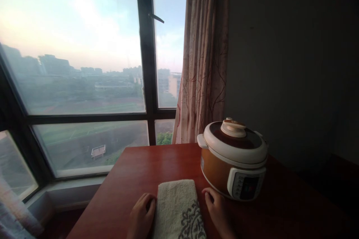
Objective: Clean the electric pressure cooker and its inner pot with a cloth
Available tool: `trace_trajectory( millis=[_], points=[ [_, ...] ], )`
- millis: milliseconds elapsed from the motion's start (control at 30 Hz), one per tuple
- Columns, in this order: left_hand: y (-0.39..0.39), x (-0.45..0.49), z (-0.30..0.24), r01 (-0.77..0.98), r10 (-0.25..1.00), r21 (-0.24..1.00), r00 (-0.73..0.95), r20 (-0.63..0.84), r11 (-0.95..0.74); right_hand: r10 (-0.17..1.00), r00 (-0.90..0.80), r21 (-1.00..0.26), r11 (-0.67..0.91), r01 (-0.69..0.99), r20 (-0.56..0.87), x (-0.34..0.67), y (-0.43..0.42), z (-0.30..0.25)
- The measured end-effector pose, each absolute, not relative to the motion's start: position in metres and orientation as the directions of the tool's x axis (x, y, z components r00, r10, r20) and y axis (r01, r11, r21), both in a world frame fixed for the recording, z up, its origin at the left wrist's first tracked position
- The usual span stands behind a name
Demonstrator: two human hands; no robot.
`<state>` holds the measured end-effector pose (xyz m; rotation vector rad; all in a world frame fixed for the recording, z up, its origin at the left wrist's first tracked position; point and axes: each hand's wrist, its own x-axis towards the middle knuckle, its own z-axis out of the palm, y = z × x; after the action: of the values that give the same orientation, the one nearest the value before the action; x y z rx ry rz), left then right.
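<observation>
A folded pale towel (174,201) with a dark scroll pattern at its lower right lies flat on the table, its near end cut off by the frame. Just left of it, my left hand (141,214) rests on the tabletop, fingers loosely curled in with nothing showing in them. On the towel's other side lies my right hand (216,209), likewise curled and holding nothing I can see. A white and golden-brown electric cooker (217,171) stands close beyond my right hand, lid on, control panel facing near right.
The reddish-brown wooden table (157,160) has its left edge slanting toward me. Behind it hangs a patterned curtain (203,63). A dark-framed window (148,52) with a handle is at the left, and a dark wall (280,63) stands at the right.
</observation>
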<state>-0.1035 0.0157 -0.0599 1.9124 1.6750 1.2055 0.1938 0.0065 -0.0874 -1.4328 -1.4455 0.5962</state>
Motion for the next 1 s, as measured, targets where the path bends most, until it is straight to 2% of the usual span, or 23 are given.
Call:
trace_trajectory(
  millis=[1000],
  points=[
    [0.0156,-0.1023,-0.0547,0.654,0.911,0.700,-0.040,0.411,-0.287,0.931,0.193,-0.875,0.201,0.441,0.311,0.1925,0.0039,-0.0836]
  ],
)
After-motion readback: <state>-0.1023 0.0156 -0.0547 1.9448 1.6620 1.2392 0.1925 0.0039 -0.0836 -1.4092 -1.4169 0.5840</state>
